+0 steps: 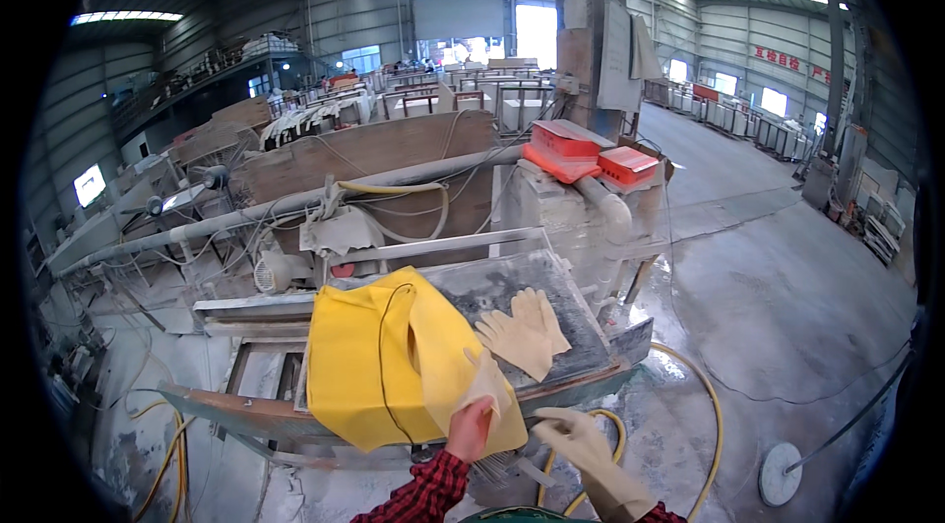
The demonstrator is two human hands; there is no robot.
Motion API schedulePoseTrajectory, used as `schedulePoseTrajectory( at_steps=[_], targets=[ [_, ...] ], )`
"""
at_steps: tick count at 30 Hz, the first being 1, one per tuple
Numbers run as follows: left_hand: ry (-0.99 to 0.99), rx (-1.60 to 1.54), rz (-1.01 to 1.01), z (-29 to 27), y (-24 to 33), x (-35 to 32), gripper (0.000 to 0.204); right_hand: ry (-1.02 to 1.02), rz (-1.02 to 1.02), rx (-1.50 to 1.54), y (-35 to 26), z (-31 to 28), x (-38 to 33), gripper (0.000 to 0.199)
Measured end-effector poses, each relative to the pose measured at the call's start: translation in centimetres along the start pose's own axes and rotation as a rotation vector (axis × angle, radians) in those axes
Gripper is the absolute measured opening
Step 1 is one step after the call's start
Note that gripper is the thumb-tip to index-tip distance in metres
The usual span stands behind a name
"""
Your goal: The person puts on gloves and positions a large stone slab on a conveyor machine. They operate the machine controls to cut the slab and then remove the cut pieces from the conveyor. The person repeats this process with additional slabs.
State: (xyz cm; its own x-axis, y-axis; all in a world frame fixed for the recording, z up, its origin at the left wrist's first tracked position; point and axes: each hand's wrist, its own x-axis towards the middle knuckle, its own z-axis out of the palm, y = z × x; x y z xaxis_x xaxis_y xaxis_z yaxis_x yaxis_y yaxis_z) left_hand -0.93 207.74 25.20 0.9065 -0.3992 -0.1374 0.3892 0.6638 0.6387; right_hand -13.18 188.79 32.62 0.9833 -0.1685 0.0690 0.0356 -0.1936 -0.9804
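My left hand [470, 430], bare below a red-and-black checked sleeve, is closed on a pale rubber glove [485, 387]. That glove is held up in front of a yellow apron [359, 366] with a dark cord, which lies folded over the near side of the work table [492, 279]. Just right of it, my right hand [583, 444] wears a long cream rubber glove. Its fingers are stretched out toward the left and hold nothing. A pair of cream cloth gloves [527, 334] rests on the table's dark top, beyond both hands.
Red boxes [563, 141] stand on a dusty housing beside a column [591, 31]. A grey pipe [295, 198] runs behind the table. Yellow hoses [714, 405] loop over the wet floor at right. A round white base with a pole [780, 474] stands at lower right.
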Motion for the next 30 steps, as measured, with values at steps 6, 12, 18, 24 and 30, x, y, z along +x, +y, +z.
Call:
schedulePoseTrajectory(
  at_steps=[6,12,18,24,30],
  targets=[
    [0.138,0.19,-0.044,-3.0,0.1,-7.2,0.032,-0.455,-0.188,-0.441,-4.5,6.6,1.1,0.048],
    [0.087,0.163,0.104,-4.4,-0.8,-10.8,0.022,-0.541,-0.308,-0.434,-1.1,9.8,0.5,0.037],
    [0.086,0.253,0.208,-7.4,-2.4,-11.7,0.026,-0.581,-0.319,-0.488,-0.5,11.1,0.0,0.032],
    [-0.012,-0.061,0.114,-7.8,-1.1,-13.5,0.035,-0.627,-0.308,-0.521,-1.7,11.0,-0.7,0.041],
    [0.262,0.168,-0.29,-5.7,-0.3,-14.0,0.04,-0.797,-0.314,-0.547,0.3,12.2,-1.9,0.042]
  ],
)
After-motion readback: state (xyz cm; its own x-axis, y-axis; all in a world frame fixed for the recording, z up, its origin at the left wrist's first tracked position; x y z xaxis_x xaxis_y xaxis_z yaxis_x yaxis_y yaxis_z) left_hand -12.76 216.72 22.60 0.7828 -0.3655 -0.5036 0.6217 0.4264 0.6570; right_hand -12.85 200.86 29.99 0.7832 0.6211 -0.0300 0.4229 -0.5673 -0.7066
